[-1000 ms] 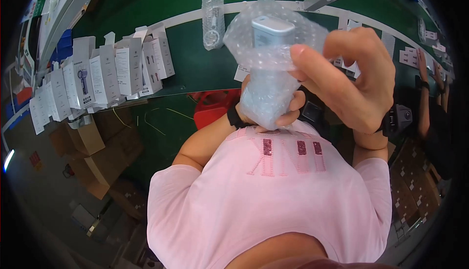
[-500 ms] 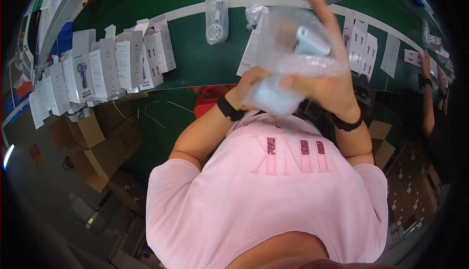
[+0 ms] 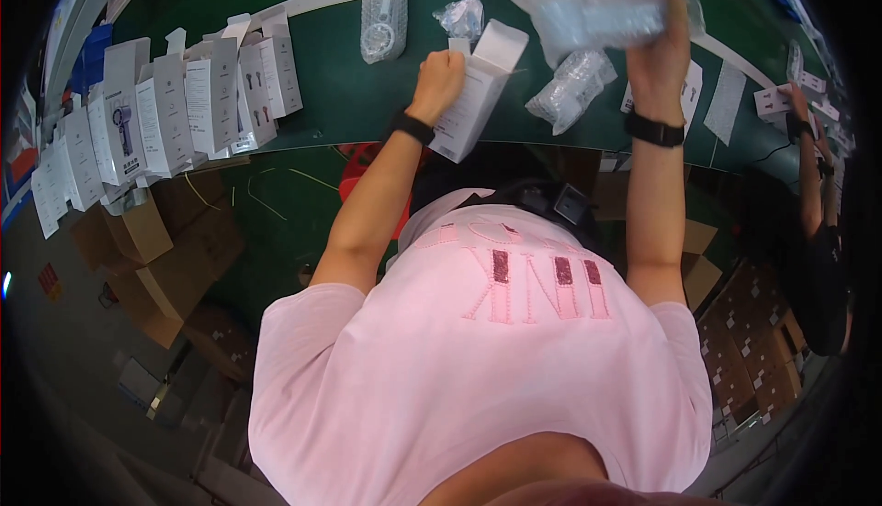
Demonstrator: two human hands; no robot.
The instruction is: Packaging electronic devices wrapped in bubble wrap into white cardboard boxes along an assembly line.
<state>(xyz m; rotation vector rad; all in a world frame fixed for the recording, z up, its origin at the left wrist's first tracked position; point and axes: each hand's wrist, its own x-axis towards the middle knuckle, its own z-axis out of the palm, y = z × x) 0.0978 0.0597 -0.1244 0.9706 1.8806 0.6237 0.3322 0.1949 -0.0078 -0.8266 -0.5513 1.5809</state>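
My left hand (image 3: 439, 82) is closed at the upper left edge of a white carton (image 3: 476, 100), whose top flaps stand open. The carton leans over the table's front edge. Farther right, my right hand (image 3: 659, 63) reaches forward with a light-blue item in a clear bubble bag (image 3: 602, 21); the item's exact kind is blurred by the wrap. Between the hands, a bubble-wrapped bundle (image 3: 571, 91) lies on the green table (image 3: 340, 102). A crumpled clear-wrapped piece (image 3: 461, 17) rests just beyond the carton, and a bubble-wrapped handheld fan (image 3: 384, 10) lies to its left.
A row of open white cartons (image 3: 211, 93) stands at the left of the table. White sheets (image 3: 726, 102) lie on the right. Brown cardboard boxes (image 3: 152, 258) sit on the floor at left. At far right, another person's hand (image 3: 797, 102) touches a small white box (image 3: 772, 100).
My hands have parted from in front of my chest. The left has moved to the carton and the right forward with the bubble bag. A wrapped bundle now shows on the table.
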